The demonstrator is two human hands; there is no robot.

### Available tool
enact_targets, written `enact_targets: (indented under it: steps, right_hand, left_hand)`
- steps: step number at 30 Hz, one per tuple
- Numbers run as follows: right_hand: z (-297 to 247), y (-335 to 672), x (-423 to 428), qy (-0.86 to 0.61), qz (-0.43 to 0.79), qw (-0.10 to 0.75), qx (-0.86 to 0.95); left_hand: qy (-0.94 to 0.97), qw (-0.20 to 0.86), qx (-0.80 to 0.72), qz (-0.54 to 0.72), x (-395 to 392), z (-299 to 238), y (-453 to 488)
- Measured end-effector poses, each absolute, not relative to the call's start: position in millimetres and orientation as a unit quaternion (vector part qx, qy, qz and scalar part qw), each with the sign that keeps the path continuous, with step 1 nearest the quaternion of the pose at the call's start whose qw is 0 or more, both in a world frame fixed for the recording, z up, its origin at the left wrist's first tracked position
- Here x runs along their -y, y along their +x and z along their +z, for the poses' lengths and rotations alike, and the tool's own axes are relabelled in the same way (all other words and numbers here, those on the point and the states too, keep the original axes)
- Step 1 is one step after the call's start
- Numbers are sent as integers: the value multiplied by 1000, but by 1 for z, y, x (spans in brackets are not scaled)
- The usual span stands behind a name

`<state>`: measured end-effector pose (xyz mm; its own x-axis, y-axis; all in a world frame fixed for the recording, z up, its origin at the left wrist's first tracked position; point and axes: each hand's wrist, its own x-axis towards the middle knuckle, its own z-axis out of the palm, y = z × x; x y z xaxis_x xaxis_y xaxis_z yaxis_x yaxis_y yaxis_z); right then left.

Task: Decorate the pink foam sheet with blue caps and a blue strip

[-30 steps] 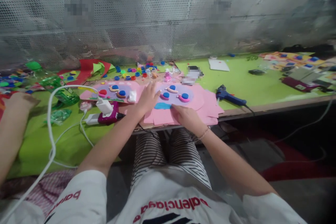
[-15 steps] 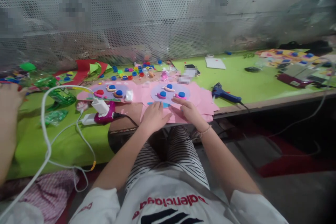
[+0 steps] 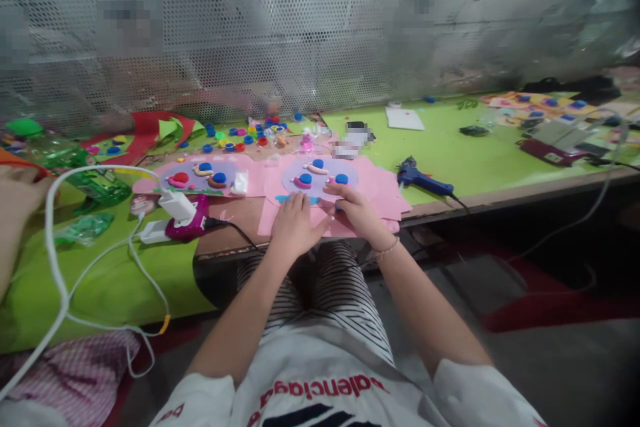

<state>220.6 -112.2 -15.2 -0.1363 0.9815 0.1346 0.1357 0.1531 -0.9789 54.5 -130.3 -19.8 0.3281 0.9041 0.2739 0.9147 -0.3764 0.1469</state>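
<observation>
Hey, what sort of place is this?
Probably a craft workshop: a long green workbench, a blue hot glue gun, loose bottle caps, and pink foam sheets bearing snail decorations.

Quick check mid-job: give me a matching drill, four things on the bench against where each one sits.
Things:
1 pink sheets
2 glue gun
3 white plug
4 white card

Places:
A on the purple power strip
B under the left hand and right hand
C far back on the green table
D just right of the pink sheets

Pairs: 1-B, 2-D, 3-A, 4-C
</observation>
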Motion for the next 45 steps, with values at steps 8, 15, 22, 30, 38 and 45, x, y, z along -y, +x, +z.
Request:
enact_targets:
  steps: [8,15,22,30,38,45]
  right_hand:
    - [-21,221,110,-459,480,478,575]
    - [-18,225,112,-457,471,523,544]
    - [-10,241,110,-468,404,537,574]
    - [-6,221,88,-510,228,403,724]
    - [-10,210,95,-532,54,282,797]
    - [-15,230,111,-462,21,300,835]
  left_hand:
    - [-812,19,562,-155,131,-20,54]
    - [-814,27,562,-143,131,-19,54]
    - [-813,27,563,-144,130,-21,54]
    - [-812,7,565,-144,129,-25,53]
    - [-818,19,555,-147,131,-21,52]
    - [-821,17,553,-144,131,-23,51]
